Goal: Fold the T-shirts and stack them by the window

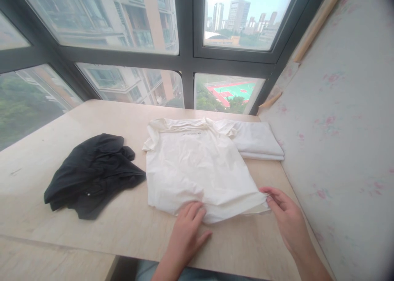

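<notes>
A white T-shirt [197, 166] lies spread on the wooden surface, its collar toward the window and its hem toward me. Small dark lettering shows below the neckline. At the hem's right corner, my right hand [285, 211] pinches the fabric between thumb and fingers. My left hand [189, 227] rests on the lower edge near the middle, fingers lying over the cloth and thumb held apart on the wood. Creases run across the shirt between both hands.
A crumpled black garment [98, 174] lies to the left. Folded white cloth [258, 139] sits at the back right, partly under the shirt's sleeve. A floral-papered wall [338, 129] bounds the right side; dark window frames [187, 59] stand behind the wooden surface [129, 231].
</notes>
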Available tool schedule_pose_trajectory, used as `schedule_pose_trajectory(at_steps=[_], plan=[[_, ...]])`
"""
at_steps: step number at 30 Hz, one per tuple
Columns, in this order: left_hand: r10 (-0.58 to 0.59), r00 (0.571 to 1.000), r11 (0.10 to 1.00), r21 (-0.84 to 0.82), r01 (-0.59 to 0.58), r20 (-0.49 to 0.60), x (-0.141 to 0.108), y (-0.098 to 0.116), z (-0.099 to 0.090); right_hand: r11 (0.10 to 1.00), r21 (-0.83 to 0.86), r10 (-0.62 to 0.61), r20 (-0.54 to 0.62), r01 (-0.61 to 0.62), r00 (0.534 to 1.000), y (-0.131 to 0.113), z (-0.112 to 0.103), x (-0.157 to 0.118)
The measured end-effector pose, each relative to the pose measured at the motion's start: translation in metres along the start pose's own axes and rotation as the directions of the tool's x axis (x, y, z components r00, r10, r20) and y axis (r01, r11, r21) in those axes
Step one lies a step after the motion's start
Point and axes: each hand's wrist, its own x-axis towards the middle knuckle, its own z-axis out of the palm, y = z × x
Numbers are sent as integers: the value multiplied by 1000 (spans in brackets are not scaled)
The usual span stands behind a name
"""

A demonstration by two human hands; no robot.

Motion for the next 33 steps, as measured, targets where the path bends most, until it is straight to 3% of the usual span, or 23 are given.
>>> schedule_pose_trajectory(at_steps=[6, 9, 12, 14, 17, 21, 25, 29, 33], plan=[[-86, 986, 995, 29, 91, -142, 2, -5, 6, 1000, -19, -11, 115, 14, 993, -6, 3, -3], [-194, 956, 981, -18, 195, -220, 4, -14, 3, 967, -172, -157, 185, 189, 970, -5, 1, -1], [-258, 935, 966, -70, 249, -242, 6, -28, -7, 824, -370, -360, 241, 429, 901, 8, -2, 3], [-235, 950, 971, -103, 218, -207, 7, -37, -18, 741, -443, -433, 257, 504, 864, 19, -3, 5], [-163, 980, 981, -125, 149, -111, 5, -47, -36, 699, -500, -446, 254, 511, 858, 33, -5, 6], [-105, 993, 994, 2, 105, -56, 0, -50, -54, 696, -522, -438, 236, 494, 867, 35, -6, 4], [-132, 972, 979, 127, 158, -195, -6, -50, -63, 683, -542, -459, 204, 490, 865, 30, -11, 4], [-220, 908, 929, 206, 306, -358, -10, -56, -73, 640, -593, -476, 193, 489, 858, 30, -22, 4], [-327, 846, 885, 179, 431, -421, -17, -65, -92, 570, -682, -516, 135, 458, 846, 31, -30, 3]])
